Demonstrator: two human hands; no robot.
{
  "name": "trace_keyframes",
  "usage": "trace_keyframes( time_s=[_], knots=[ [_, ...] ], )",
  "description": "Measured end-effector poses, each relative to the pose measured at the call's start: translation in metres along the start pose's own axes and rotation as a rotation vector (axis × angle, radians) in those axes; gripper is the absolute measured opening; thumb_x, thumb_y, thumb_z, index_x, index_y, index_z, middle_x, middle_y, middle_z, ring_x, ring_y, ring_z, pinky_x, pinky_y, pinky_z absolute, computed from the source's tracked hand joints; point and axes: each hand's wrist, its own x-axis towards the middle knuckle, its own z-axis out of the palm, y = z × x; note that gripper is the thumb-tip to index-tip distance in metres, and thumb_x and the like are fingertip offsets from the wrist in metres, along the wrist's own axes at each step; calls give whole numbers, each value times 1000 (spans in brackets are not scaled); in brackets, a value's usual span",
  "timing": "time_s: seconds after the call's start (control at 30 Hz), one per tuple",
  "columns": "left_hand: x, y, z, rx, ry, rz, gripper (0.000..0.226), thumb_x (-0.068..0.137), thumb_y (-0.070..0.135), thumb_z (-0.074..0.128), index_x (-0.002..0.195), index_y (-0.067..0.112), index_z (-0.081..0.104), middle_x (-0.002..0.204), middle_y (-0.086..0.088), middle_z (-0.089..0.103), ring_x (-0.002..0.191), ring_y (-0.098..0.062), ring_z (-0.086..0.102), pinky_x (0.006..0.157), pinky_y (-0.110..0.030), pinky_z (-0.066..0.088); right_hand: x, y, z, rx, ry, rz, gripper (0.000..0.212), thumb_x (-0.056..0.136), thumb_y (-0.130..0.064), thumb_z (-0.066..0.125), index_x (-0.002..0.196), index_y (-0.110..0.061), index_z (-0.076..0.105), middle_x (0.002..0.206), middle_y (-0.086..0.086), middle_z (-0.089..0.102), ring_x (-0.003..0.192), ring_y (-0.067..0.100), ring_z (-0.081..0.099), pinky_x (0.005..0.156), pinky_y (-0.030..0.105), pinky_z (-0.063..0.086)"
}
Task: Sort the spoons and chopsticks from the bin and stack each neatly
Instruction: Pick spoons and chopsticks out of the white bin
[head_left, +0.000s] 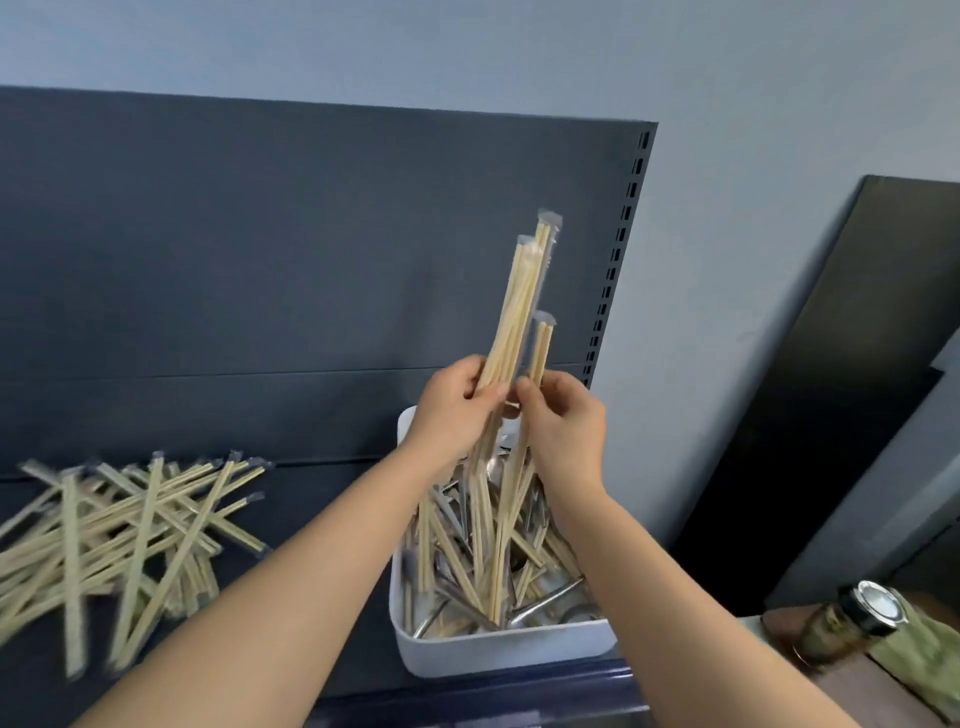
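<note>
A white bin stands on the dark shelf, holding several wrapped chopstick pairs and metal spoons. Above it my left hand grips a bundle of wrapped chopsticks that points up and slightly right. My right hand pinches another wrapped pair right beside that bundle. The lower ends of the held chopsticks reach down into the bin. A loose, criss-crossed pile of wrapped chopsticks lies on the shelf to the left.
The dark shelf back panel rises behind everything, with a slotted upright at its right edge. A dark board leans on the wall to the right. A dark-lidded jar sits low at the right beside a green cloth.
</note>
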Motion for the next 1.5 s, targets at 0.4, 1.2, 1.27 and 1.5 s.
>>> trace_keyframes(
  time_s=[0.4,1.2,1.27,1.5],
  knots=[
    [-51,8,-101,147,263,78,16,98,21,55,99,16,71,95,-18,69,86,-32,66,74,-44,57,-33,-50,85,73,-241,-206,12,91,-20,62,82,-16,68,62,-13,57,57,1,49,62,22,44],
    [-92,-197,-392,908,37,-390,56,101,23,40,154,24,19,155,-7,31,138,-26,36,109,-37,35,-111,20,377,-558,-671,-43,14,94,-17,52,107,-17,57,94,2,63,92,26,58,80,33,44],
    [-94,-213,-394,989,-106,-438,64,102,30,37,155,22,3,163,-5,6,148,-24,14,117,-41,24,-115,32,380,-723,-756,-108,43,94,-19,52,136,-18,44,124,8,56,114,29,54,92,38,45],
    [-89,-236,-393,1093,-338,-467,67,103,45,31,155,24,-7,161,-3,-18,148,-19,-16,121,-47,8,-124,57,371,-1056,-1028,-253,31,93,-26,51,122,-14,49,134,3,47,123,25,48,95,32,42]
  ],
)
